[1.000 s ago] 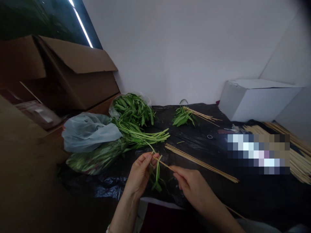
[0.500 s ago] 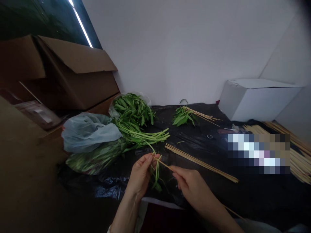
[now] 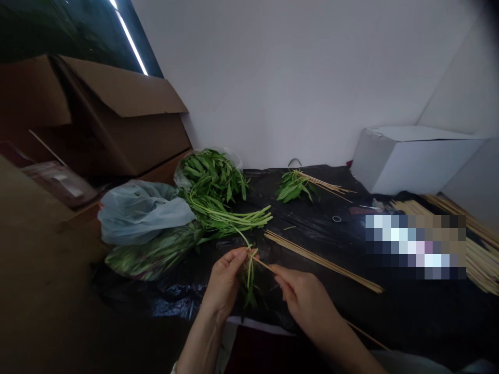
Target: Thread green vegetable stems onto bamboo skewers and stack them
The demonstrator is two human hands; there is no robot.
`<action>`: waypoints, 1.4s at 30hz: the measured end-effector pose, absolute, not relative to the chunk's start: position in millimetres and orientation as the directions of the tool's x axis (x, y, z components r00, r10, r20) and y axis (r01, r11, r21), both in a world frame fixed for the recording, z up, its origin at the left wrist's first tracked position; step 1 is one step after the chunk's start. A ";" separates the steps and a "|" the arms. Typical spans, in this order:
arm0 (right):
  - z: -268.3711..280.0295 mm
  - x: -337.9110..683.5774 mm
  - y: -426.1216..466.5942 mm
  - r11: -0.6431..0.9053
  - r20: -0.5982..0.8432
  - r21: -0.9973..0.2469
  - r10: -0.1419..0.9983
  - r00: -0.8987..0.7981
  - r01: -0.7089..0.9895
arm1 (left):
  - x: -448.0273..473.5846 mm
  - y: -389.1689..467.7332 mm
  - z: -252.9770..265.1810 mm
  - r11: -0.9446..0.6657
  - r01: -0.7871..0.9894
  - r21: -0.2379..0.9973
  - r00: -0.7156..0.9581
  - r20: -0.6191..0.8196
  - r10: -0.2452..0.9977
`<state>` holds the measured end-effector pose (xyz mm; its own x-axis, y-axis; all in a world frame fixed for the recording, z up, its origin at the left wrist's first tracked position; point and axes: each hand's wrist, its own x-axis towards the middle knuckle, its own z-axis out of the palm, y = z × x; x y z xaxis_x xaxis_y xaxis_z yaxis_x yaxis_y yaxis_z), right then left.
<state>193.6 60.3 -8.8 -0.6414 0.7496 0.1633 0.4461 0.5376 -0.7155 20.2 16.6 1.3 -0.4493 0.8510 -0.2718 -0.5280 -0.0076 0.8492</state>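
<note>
My left hand [image 3: 226, 278] pinches a leafy green stem [image 3: 251, 270] that is bent over, with its leaves hanging down below. A thin bamboo skewer [image 3: 265, 264] passes at the bend of the stem, and my right hand [image 3: 298, 288] grips its other end. Whether the skewer pierces the stem or only lies against it, I cannot tell. Beyond my hands, a pile of long green stems [image 3: 249, 218] has its cut ends pointing right. To the right lies a row of loose skewers [image 3: 323, 261]. Further back rest skewers with leafy greens threaded on them [image 3: 296, 186].
Black plastic sheeting [image 3: 241, 192] covers the work surface. At left are a bluish plastic bag [image 3: 144, 210], bagged greens [image 3: 156, 254] and an open cardboard box [image 3: 128, 137]. A white box [image 3: 413, 161] and more skewers [image 3: 481, 265] stand right. A small ring [image 3: 336, 219] lies mid-surface.
The skewer and my right hand have shifted slightly left toward my left fingers, so less of the skewer shows between the hands. The hanging leaves have swung a little.
</note>
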 end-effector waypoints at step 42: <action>-16.8 212.9 108.9 0.639 0.251 -0.390 0.767 -0.591 0.664 | -129.0 76.2 73.6 -0.068 0.990 0.127 -0.045 0.725 0.687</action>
<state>212.9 108.9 -16.8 -0.5908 0.7669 0.2506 0.6636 0.6385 -0.3897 -129.0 76.2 73.6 -0.0454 0.6869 0.7253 0.9896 -0.0682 0.1265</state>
